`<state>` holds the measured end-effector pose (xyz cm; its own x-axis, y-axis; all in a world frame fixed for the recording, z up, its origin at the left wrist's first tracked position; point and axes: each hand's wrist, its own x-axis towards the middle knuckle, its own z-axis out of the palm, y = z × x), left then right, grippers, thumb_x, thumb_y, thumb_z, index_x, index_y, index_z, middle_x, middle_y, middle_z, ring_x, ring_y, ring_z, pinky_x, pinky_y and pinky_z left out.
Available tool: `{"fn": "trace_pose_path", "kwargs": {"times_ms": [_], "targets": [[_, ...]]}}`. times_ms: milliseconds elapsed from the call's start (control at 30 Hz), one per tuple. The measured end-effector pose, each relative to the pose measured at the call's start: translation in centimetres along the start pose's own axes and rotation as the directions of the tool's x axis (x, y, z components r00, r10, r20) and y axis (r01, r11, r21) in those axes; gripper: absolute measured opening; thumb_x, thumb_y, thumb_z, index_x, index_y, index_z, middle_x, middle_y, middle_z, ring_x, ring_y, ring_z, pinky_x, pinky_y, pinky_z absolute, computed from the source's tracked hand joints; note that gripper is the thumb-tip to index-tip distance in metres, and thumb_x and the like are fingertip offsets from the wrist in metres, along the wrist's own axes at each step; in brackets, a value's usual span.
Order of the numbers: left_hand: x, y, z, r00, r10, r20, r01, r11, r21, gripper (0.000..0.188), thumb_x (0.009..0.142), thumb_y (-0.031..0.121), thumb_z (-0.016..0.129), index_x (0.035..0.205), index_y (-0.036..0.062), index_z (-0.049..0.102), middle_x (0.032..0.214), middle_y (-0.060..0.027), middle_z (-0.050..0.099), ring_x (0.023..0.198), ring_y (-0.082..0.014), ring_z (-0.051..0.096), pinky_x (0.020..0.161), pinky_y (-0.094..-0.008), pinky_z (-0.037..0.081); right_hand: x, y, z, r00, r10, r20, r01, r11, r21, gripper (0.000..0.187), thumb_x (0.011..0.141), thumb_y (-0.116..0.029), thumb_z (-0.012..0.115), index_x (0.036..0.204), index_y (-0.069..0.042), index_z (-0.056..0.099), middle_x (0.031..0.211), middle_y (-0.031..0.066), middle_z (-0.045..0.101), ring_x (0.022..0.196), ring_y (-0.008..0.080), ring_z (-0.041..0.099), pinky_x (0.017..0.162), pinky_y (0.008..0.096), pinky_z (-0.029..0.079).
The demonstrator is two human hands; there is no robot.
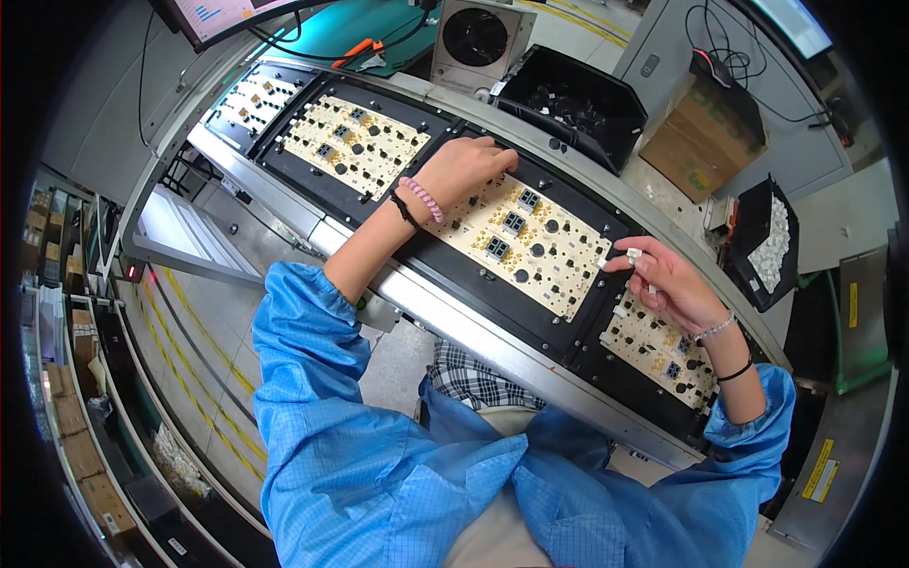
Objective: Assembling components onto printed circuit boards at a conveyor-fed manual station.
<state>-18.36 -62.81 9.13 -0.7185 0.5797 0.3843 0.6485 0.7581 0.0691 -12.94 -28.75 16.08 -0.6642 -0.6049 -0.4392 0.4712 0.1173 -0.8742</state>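
Observation:
A cream circuit board (530,251) with black round parts and small square displays lies in a black carrier on the conveyor in front of me. My left hand (464,168) rests palm down on that board's far left end, fingers curled, holding nothing that I can see. My right hand (663,279) hovers between this board and the neighbouring board (663,350) on the right. It pinches a small white plastic connector (632,256) between thumb and fingers. A beaded pink bracelet and a black band circle my left wrist.
Two more boards (355,142) (251,99) sit further left on the conveyor rail (473,327). A black bin of dark parts (573,99), a small fan (473,38), a cardboard box (701,137) and a black bin of white connectors (772,241) stand behind.

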Motion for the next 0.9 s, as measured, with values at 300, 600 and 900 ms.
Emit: {"fn": "trace_pose_path", "kwargs": {"times_ms": [300,600,900], "targets": [[-0.1,-0.1,-0.3,1.0,-0.015,0.001,0.015,1.0,-0.004,0.015,0.079,0.015,0.066,0.094,0.0135,0.065,0.077,-0.0042,0.062,0.08,-0.022,0.061,0.068,-0.0347,0.051,1.3,0.5,0.1,0.999,0.01,-0.032,-0.017,0.97,-0.243,0.026,0.095,-0.018,0.057,0.115,-0.002,0.058,0.107,0.0044,0.062,0.07,0.0022,0.047,0.059,0.0154,0.038],[0.0,0.1,-2.1,0.966,-0.085,-0.242,0.045,0.985,-0.164,0.015,0.087,0.014,0.065,0.102,0.0128,0.066,0.089,-0.005,0.066,0.075,-0.0223,0.063,0.065,-0.0307,0.051,1.6,3.2,2.0,0.862,-0.501,0.077,0.187,0.172,-0.967,0.021,0.076,-0.012,0.072,0.087,-0.008,0.055,0.094,0.0092,0.047,0.09,0.0278,0.053,0.073,0.0348,0.046],[-0.8,-0.8,-1.8,0.971,-0.073,-0.23,0.025,0.979,-0.202,0.016,0.088,0.008,0.061,0.104,0.0098,0.065,0.091,-0.0063,0.066,0.08,-0.0236,0.064,0.067,-0.0315,0.052,1.7,3.8,3.5,0.897,-0.441,0.024,0.055,0.056,-0.997,0.022,0.075,-0.015,0.073,0.085,-0.01,0.054,0.091,0.0087,0.047,0.084,0.0269,0.056,0.064,0.0369,0.048]]}}
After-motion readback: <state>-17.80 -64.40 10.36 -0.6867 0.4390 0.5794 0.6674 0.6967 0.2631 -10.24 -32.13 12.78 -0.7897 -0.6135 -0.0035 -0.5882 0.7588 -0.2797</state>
